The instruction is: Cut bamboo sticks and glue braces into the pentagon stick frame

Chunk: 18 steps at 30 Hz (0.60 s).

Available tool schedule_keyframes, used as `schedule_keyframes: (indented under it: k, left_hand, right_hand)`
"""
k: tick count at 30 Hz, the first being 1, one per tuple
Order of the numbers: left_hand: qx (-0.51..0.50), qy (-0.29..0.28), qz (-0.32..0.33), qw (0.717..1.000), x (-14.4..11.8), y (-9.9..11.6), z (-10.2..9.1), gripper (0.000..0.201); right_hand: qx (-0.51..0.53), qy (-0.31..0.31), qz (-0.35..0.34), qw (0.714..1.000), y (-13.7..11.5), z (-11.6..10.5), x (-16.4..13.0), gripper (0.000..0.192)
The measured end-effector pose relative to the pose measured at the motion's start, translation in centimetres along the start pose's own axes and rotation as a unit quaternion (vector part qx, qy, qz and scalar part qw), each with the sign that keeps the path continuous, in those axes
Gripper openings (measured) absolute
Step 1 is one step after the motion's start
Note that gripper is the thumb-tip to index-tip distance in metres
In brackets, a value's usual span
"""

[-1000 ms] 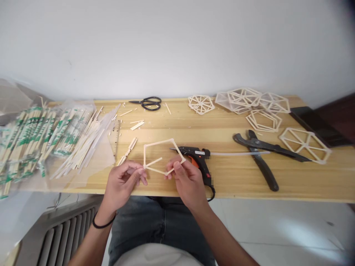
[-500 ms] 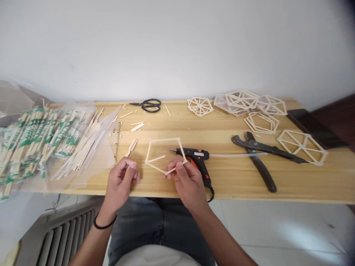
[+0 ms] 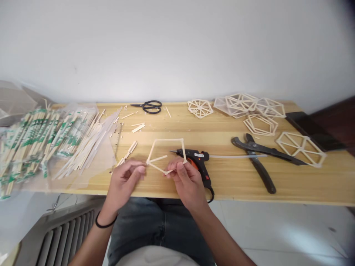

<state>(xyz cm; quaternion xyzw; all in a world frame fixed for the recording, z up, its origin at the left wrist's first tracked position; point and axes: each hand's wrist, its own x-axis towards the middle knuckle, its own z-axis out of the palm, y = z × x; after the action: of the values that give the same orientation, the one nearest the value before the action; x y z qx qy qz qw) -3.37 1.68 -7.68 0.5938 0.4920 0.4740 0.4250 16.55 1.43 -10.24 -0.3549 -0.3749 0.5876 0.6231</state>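
A five-sided frame of thin wooden sticks (image 3: 169, 140) is held up in front of me, with one extra stick (image 3: 158, 159) running inward from its left corner. My right hand (image 3: 189, 181) pinches the frame's lower right edge between thumb and fingers. At the left corner, my left hand (image 3: 126, 181) reaches with its index fingertip at or very near the joint; thumb and fingers are apart, and nothing shows between them. Partly behind the right hand lies a black hot glue gun (image 3: 198, 157), its nozzle pointing left and a glue stick (image 3: 235, 157) in its back.
Bagged chopsticks (image 3: 33, 136) and loose sticks (image 3: 85, 147) cover the table's left side, beside a ruler (image 3: 118, 138). Black scissors (image 3: 151, 106) lie at the back. Large cutters (image 3: 260, 147), several finished stick frames (image 3: 241, 103) and a dark flat object (image 3: 310, 129) occupy the right.
My left hand has moved slightly right, its index finger stretching out from a curl towards the frame's left corner. The frame has turned a little in my right hand.
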Motion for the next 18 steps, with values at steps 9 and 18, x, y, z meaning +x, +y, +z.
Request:
schedule_keyframes:
  k: [9,18]
  left_hand:
    - [0.053,-0.072,0.023,0.996,0.6,0.7,-0.1,0.018]
    - [0.013,-0.038,-0.004,0.999,0.3,0.4,-0.3,0.023]
  right_hand:
    - [-0.085,-0.108,0.022,0.99,-1.1,0.1,-0.1,0.03]
    - [-0.176,-0.109,0.08,0.975,-2.3,0.4,-1.3,0.026]
